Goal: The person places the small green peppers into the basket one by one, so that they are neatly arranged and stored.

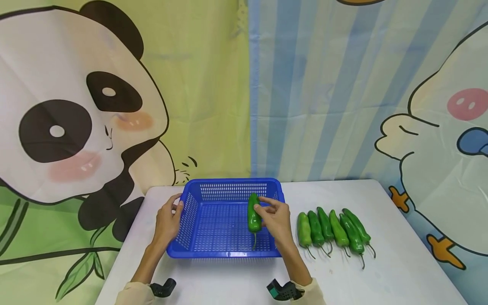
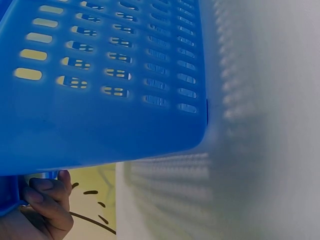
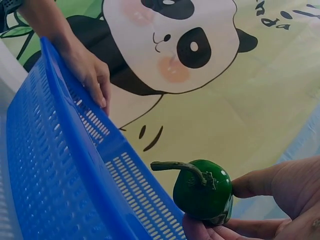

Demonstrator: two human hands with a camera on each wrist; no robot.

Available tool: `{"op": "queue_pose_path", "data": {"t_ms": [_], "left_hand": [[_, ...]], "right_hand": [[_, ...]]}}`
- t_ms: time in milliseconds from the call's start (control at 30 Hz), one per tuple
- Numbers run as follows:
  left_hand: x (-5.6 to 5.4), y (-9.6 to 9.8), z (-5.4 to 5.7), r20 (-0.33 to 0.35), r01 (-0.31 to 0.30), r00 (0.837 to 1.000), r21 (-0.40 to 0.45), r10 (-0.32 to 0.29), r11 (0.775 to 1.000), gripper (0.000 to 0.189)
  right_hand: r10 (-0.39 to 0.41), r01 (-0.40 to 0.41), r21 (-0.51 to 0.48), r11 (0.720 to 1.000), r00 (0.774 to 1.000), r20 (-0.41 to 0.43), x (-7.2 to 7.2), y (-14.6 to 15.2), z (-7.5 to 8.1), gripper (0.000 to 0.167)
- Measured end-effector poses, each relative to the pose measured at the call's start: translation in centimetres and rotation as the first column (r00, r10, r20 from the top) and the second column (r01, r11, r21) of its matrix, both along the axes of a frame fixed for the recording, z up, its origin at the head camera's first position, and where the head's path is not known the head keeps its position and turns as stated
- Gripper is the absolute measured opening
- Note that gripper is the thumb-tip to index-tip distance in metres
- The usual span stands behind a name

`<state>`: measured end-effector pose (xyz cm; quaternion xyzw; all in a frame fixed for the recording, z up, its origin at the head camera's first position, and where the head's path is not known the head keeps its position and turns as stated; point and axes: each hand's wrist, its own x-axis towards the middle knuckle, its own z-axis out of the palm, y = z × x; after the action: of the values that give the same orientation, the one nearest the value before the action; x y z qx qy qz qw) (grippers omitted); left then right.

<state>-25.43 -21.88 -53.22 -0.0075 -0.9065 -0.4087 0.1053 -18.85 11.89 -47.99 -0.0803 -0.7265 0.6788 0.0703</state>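
A blue plastic basket [image 1: 225, 254] with slotted walls stands on the white table. My left hand [image 1: 169, 220] grips its left rim; in the left wrist view the curled fingers [image 2: 52, 202] show at the rim beside the slotted wall [image 2: 100, 120]. Over the right part of the basket, my right hand [image 1: 276, 220] pinches a green chili pepper [image 1: 253, 214] between thumb and fingers, its stem pointing toward me. The right wrist view shows the stem end of this pepper [image 3: 202, 192] close up, above the basket's rim. Inside the basket, the visible floor is bare.
To the right of the basket, several green chili peppers [image 1: 335, 233] lie side by side on the white table [image 1: 404, 271], stems toward me. Behind the table hangs a curtain [image 1: 213, 106] printed with a panda and another cartoon animal. Each wrist wears a dark camera mount [image 1: 163, 288].
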Motion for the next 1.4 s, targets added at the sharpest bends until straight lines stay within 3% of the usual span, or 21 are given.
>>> {"op": "queue_pose_path", "data": {"t_ms": [267,1067,1400], "left_hand": [[-0.1,0.1,0.3,-0.009,0.002,1.000,-0.004,-0.002,1.000,0.045],[-0.6,0.5,0.1,-0.041,0.006,0.999,0.002,-0.006,1.000,0.045],[0.0,0.2,-0.1,-0.035,0.006,0.999,-0.002,-0.006,1.000,0.044]], "right_hand": [[-0.020,0.020,-0.049,0.999,1.000,-0.004,-0.5,-0.9,0.0,0.043],[-0.033,0.034,-0.039,0.999,0.999,0.008,-1.2,-4.0,-0.6,0.041],[-0.010,0.010,-0.047,0.999,1.000,0.002,-0.8,-5.5,-1.4,0.043]]}}
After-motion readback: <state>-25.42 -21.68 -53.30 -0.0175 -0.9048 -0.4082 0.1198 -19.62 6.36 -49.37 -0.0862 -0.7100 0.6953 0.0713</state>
